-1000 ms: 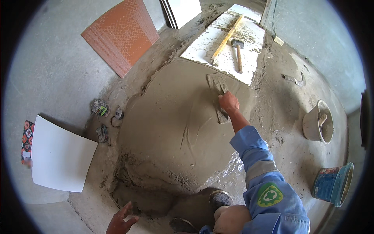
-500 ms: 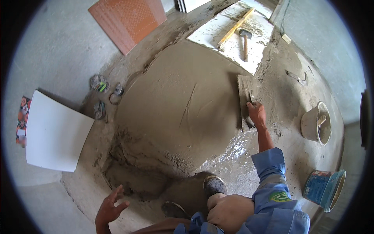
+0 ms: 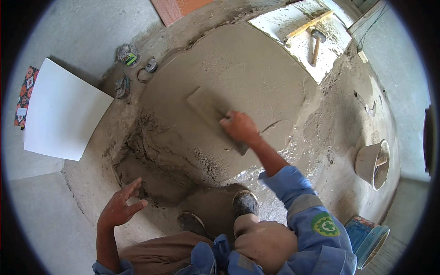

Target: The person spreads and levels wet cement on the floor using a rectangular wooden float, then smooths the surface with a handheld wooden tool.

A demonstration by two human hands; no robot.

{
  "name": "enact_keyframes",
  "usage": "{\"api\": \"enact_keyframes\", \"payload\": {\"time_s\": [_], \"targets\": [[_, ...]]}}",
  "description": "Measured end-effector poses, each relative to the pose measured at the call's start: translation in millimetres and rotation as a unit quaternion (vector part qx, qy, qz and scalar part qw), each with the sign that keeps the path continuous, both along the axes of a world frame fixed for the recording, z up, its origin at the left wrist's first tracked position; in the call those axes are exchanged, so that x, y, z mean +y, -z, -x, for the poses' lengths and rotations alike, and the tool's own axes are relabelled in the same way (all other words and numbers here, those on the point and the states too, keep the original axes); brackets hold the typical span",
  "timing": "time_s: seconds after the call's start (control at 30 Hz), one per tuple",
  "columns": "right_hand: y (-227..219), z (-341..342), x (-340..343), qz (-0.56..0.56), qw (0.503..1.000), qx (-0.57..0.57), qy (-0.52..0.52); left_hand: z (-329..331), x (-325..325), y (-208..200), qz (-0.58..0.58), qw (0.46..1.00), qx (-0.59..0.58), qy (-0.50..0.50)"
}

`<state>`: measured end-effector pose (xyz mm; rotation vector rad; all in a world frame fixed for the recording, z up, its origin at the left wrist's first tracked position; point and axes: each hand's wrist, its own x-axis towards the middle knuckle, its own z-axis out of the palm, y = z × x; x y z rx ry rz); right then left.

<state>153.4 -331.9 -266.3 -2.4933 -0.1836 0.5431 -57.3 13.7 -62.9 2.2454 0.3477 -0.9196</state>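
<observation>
My right hand (image 3: 241,127) grips the handle of a flat rectangular plastering trowel (image 3: 206,106), slightly blurred. Its long blade lies over the middle of the wet grey mortar bed (image 3: 256,59), slanting from upper left to lower right. Much of the mortar is smooth, with a short curved mark just right of my hand. At the lower left, my left hand (image 3: 121,205) hovers with fingers apart and holds nothing. Below it and to its right, the mortar's near edge is rough and broken, beside a dug-out wet patch (image 3: 149,176).
White boards lie at left (image 3: 68,110) and far right (image 3: 298,41), the latter bearing a mallet (image 3: 316,48) and a yellow straightedge (image 3: 309,26). Buckets stand at right, one beige (image 3: 366,160), one blue (image 3: 364,236). Small tools (image 3: 123,87) sit left of the mortar. My boots (image 3: 245,204) are close below.
My right hand has swept the trowel leftward from the mortar's right edge to its middle, turning the blade diagonal. Long scratches there are gone. My left hand stays raised, fingers apart; the view has shifted.
</observation>
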Motion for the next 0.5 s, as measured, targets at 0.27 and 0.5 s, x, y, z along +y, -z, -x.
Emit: {"api": "enact_keyframes", "payload": {"time_s": [0.27, 0.5], "targets": [[-20.2, 89.1, 36.1, 0.044, 0.995, 0.071, -0.051, -8.7, -5.2, -2.5, 0.023, 0.999, -0.016, -0.016], [-5.5, 62.6, -61.0, 0.147, 0.986, -0.007, 0.077, -6.0, -5.7, -8.6, 0.03, 0.999, 0.001, -0.016]]}}
